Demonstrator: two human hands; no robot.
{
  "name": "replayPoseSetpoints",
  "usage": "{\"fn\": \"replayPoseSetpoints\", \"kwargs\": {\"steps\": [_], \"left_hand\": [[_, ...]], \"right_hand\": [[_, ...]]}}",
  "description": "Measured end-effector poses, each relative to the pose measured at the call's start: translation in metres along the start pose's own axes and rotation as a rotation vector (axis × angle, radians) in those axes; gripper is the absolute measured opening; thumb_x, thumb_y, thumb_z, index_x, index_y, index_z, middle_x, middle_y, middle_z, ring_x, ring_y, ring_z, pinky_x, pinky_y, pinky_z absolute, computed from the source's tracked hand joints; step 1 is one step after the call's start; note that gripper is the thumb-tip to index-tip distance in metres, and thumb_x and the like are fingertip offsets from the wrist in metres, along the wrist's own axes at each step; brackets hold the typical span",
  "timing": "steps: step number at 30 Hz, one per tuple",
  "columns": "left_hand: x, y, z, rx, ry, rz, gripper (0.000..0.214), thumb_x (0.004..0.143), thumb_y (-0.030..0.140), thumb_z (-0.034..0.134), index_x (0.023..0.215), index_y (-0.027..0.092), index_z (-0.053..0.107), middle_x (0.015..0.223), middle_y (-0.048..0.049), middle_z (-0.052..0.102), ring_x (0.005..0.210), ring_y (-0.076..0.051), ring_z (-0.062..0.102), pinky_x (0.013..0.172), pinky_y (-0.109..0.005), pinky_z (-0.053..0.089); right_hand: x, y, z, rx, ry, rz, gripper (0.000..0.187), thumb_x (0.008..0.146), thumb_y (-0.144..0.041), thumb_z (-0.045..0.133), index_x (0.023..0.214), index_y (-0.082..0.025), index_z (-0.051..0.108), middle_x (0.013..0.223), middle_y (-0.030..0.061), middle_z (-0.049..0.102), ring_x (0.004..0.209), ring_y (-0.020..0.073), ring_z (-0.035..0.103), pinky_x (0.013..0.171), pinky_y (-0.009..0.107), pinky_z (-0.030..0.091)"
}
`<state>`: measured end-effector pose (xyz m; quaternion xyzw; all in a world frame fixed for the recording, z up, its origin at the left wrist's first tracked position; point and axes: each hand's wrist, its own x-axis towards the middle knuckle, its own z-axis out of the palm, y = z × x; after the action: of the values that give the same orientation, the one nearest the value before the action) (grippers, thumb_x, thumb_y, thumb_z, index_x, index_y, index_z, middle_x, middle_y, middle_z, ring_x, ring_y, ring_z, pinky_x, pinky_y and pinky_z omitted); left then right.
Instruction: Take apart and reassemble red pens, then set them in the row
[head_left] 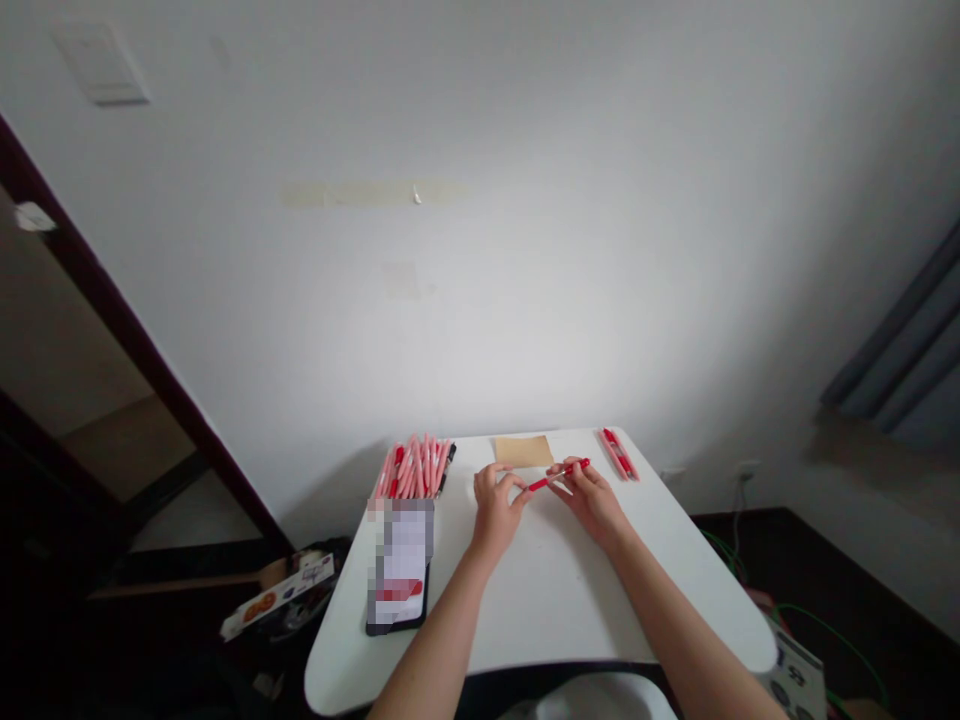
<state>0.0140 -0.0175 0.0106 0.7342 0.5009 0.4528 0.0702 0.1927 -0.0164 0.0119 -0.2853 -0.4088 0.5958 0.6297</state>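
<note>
Above the middle of the white table, both hands hold one red pen (pixel 538 484), slanting up to the right. My left hand (pixel 495 505) pinches its lower left end between thumb and finger. My right hand (pixel 589 495) is closed around the upper right part, and a red tip pokes out past its fingers. A pale, thin stretch shows between the red parts; whether the pen is in one piece I cannot tell. Just behind the hands lies a tan paper rectangle (pixel 523 451).
Several pink and red pens (pixel 416 468) lie heaped at the table's back left, with black ones beside them. A phone (pixel 401 565), partly blurred, lies in front of them. Red pens (pixel 619 455) lie at the back right. The white table (pixel 555 610) stands against a wall.
</note>
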Motion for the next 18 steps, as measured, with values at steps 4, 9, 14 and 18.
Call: {"fn": "replayPoseSetpoints", "kwargs": {"steps": [4,9,14,18], "left_hand": [[-0.002,0.004,-0.001,0.009,-0.044,0.048,0.011,0.072,0.029,0.071,0.080,0.023,0.065,0.108,-0.0044,0.054,0.110,-0.021,0.048,0.102,-0.044,0.035],[0.000,0.000,-0.007,0.126,-0.025,0.002,0.013,0.074,0.030,0.068,0.084,0.023,0.064,0.105,-0.0045,0.055,0.111,-0.022,0.047,0.103,-0.048,0.030],[-0.001,-0.006,-0.004,0.161,-0.043,-0.030,0.009,0.074,0.028,0.066,0.082,0.022,0.064,0.106,-0.0051,0.055,0.111,-0.023,0.047,0.103,-0.050,0.029],[-0.002,-0.005,-0.001,0.165,-0.047,-0.042,0.006,0.074,0.026,0.065,0.079,0.022,0.064,0.105,-0.0049,0.056,0.111,-0.023,0.047,0.102,-0.049,0.030]], "right_hand": [[0.001,-0.004,-0.004,0.193,0.012,0.049,0.029,0.076,-0.055,0.064,0.087,-0.029,0.055,0.078,-0.0024,0.058,0.084,0.0181,0.059,0.085,0.045,0.047],[0.001,-0.011,-0.014,0.144,0.043,-0.027,0.046,0.080,-0.069,0.041,0.071,-0.026,0.053,0.068,-0.0006,0.050,0.066,0.0179,0.052,0.078,0.046,0.045],[0.001,-0.013,-0.017,0.082,0.088,-0.079,0.047,0.082,-0.065,0.036,0.059,-0.024,0.043,0.059,-0.0019,0.041,0.059,0.0165,0.045,0.069,0.041,0.044],[0.003,-0.012,-0.019,0.024,0.090,-0.137,0.046,0.081,-0.062,0.033,0.056,-0.024,0.038,0.055,-0.0034,0.035,0.054,0.0149,0.038,0.063,0.038,0.042]]}}
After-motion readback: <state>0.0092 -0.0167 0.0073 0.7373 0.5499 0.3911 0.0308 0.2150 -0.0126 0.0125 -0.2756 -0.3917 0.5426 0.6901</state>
